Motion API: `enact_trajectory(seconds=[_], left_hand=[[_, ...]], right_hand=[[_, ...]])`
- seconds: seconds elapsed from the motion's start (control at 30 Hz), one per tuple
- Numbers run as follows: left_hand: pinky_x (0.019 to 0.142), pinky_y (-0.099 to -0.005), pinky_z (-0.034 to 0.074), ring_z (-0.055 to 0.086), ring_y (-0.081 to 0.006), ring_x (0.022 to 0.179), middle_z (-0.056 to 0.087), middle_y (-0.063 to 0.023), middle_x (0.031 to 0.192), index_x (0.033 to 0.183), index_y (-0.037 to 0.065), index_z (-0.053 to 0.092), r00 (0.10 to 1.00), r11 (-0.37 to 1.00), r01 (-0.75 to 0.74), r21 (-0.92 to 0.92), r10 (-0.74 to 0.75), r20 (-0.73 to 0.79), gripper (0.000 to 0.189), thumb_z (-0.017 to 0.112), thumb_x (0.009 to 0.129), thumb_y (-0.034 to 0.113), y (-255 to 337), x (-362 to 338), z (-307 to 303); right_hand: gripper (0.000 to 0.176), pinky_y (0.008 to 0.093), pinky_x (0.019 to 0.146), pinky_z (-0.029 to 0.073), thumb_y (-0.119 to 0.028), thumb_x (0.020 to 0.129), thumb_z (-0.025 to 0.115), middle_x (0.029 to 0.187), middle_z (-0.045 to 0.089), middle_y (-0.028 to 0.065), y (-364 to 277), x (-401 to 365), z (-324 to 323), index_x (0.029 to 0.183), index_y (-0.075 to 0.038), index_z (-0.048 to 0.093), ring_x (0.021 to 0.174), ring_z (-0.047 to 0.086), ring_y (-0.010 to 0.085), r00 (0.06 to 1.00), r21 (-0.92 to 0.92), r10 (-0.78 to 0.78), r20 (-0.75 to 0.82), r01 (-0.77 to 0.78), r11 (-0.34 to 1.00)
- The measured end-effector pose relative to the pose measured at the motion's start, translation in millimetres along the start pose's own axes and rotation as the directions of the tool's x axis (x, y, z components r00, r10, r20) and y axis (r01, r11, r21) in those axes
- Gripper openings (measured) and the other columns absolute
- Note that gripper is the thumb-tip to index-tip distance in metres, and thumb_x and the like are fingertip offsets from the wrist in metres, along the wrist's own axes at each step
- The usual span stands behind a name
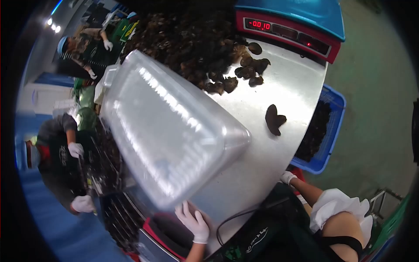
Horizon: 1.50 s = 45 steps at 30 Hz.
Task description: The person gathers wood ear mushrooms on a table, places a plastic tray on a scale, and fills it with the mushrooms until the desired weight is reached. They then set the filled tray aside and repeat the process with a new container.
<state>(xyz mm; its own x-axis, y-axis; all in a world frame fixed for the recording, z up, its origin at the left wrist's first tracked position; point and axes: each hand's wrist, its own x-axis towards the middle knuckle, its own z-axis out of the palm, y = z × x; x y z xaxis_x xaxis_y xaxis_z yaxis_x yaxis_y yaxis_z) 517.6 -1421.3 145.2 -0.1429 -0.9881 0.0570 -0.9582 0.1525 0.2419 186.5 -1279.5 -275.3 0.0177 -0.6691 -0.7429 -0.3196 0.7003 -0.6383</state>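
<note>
My left hand [193, 222] clamps the tub [170, 126] by its near corner; it slants up and away, left of the scale [288, 30]. My right hand [287, 177] sits farther off, its grip unreadable.

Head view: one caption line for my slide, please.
Gloved left hand holds a clear plastic tub at steel table strewn with dark pieces.

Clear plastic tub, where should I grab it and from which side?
Grip the near rim of the clear plastic tub, coming from the near side, as the left hand does: its broad smooth faces are too wide to clasp.
</note>
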Motion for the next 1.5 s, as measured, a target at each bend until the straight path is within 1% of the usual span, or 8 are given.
enact_trajectory(seconds=[0.23,0.33,0.43,0.87,0.9,0.93,1.17,1.5], left_hand=[[0.118,-0.0548,0.022,0.035,-0.0446,0.138,0.044,-0.0214,0.144,0.142,0.004,0.050,0.991,0.993,-0.010,-0.119,-0.006,-0.135,0.056,0.060,0.088,0.015,-4.2,-3.3,7.9],[0.119,-0.0537,0.022,0.036,-0.0417,0.138,0.045,-0.0194,0.143,0.140,0.006,0.052,0.987,0.992,-0.015,-0.124,-0.005,-0.158,0.055,0.063,0.087,0.015,-4.5,-2.3,5.8],[0.119,-0.0535,0.022,0.037,-0.0396,0.138,0.047,-0.0185,0.142,0.139,0.007,0.054,0.983,0.991,-0.015,-0.133,-0.010,-0.182,0.054,0.065,0.086,0.016,-5.1,-1.9,7.4],[0.120,-0.0518,0.024,0.040,-0.0389,0.136,0.050,-0.0180,0.139,0.135,0.009,0.058,0.977,0.988,0.033,-0.148,-0.064,-0.205,0.053,0.068,0.084,0.018,-7.8,-1.6,10.5],[0.120,-0.0518,0.024,0.040,-0.0388,0.136,0.050,-0.0179,0.138,0.134,0.010,0.058,0.977,0.990,0.031,-0.140,-0.059,-0.204,0.053,0.068,0.083,0.019,-8.3,-1.7,10.9],[0.120,-0.0518,0.024,0.040,-0.0388,0.136,0.050,-0.0179,0.138,0.134,0.010,0.058,0.976,0.990,0.035,-0.139,-0.064,-0.208,0.053,0.068,0.083,0.019,-8.3,-3.6,11.0],[0.120,-0.0522,0.024,0.040,-0.0383,0.136,0.051,-0.0166,0.138,0.134,0.011,0.059,0.975,0.990,0.040,-0.132,-0.068,-0.212,0.053,0.069,0.083,0.020,-7.0,-2.2,10.8],[0.120,-0.0520,0.024,0.042,-0.0362,0.135,0.052,-0.0148,0.138,0.133,0.012,0.060,0.969,0.990,0.032,-0.141,-0.065,-0.238,0.052,0.070,0.083,0.021,-10.8,-3.1,14.5]], right_hand=[[0.047,0.0254,0.075,0.053,-0.039,0.108,0.043,0.096,0.073,0.0061,-249.0,-214.5,-197.1,0.115,-0.002,0.071,0.083,0.067,0.0119,0.761,0.106,-0.220,0.611,0.196,0.975],[0.023,0.0252,0.067,0.050,-0.017,0.098,0.061,0.082,0.068,0.0047,-310.9,-234.6,-231.8,0.110,0.000,0.071,0.066,0.059,0.0106,0.691,0.227,-0.626,-0.361,0.716,0.660],[0.063,0.0396,0.095,0.046,-0.025,0.078,0.079,0.132,0.058,0.0129,-361.3,-202.4,-241.9,0.137,-0.015,0.058,0.114,0.055,0.0310,0.230,-0.652,-0.860,-0.456,0.571,0.499],[0.066,0.0369,0.105,0.044,-0.041,0.101,0.054,0.131,0.062,0.0224,-492.8,-83.8,-290.1,0.153,-0.004,0.037,0.121,0.061,0.0308,0.251,-0.268,-0.866,-0.433,0.881,0.390],[0.050,0.0398,0.097,0.049,-0.034,0.099,0.054,0.116,0.068,0.0214,-514.1,-105.7,-302.2,0.142,-0.008,0.052,0.110,0.065,0.0335,0.503,-0.234,-0.735,-0.454,0.729,0.644],[0.035,0.0446,0.090,0.052,-0.029,0.095,0.056,0.104,0.070,0.0199,-508.4,-34.0,-322.9,0.123,-0.010,0.066,0.099,0.067,0.0364,0.176,-0.492,-0.810,-0.559,0.717,0.495],[0.010,0.0433,0.087,0.053,-0.024,0.080,0.069,0.097,0.066,0.0072,-510.5,-16.8,-365.1,0.087,-0.021,0.076,0.100,0.062,0.0298,0.321,-0.848,-0.868,-0.380,0.255,0.465],[0.011,0.0293,0.077,0.051,-0.011,0.092,0.066,0.091,0.066,0.0066,-428.3,-145.0,-371.5,0.099,-0.002,0.068,0.083,0.063,0.0141,-0.023,-0.452,-0.774,-0.633,0.823,0.345]])
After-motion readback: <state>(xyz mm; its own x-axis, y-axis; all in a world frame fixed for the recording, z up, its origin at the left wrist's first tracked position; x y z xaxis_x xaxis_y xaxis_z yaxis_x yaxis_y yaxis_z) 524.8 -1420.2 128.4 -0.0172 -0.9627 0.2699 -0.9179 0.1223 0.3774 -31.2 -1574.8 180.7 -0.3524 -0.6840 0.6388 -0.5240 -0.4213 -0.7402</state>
